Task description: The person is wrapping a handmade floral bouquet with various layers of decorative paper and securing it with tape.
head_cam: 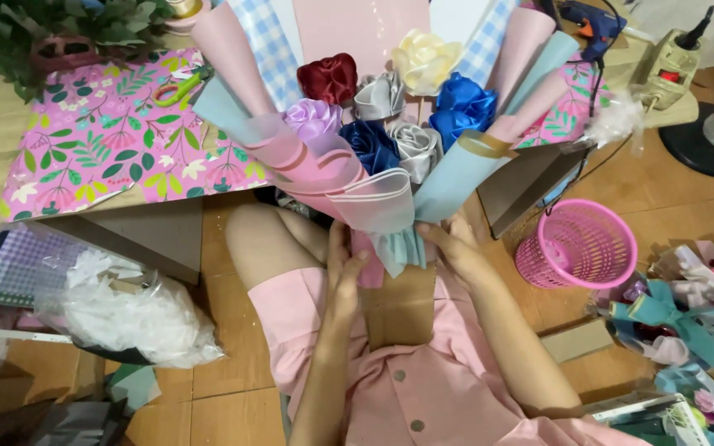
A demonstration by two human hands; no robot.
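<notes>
Bouquet of satin ribbon roses (386, 111) (red, cream, silver, blue, lilac) w/ pink and pale-blue wrapping sheets, lying tilted away, stem end pinched at lap.

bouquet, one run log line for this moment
view: head | left hand: gripping bouquet base | right hand: gripping base | pink basket: on floor at right

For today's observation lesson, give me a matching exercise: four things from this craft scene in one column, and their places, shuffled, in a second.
Things:
1. Pink basket
2. Scissors
3. Glue gun
4. Clear plastic bag

Places:
A. on the flowered paper, upper left
B. top right, behind the bouquet
C. on the floor, right of the right hand
D. on the floor, left of the left hand

Pairs: 1-C, 2-A, 3-B, 4-D
</notes>
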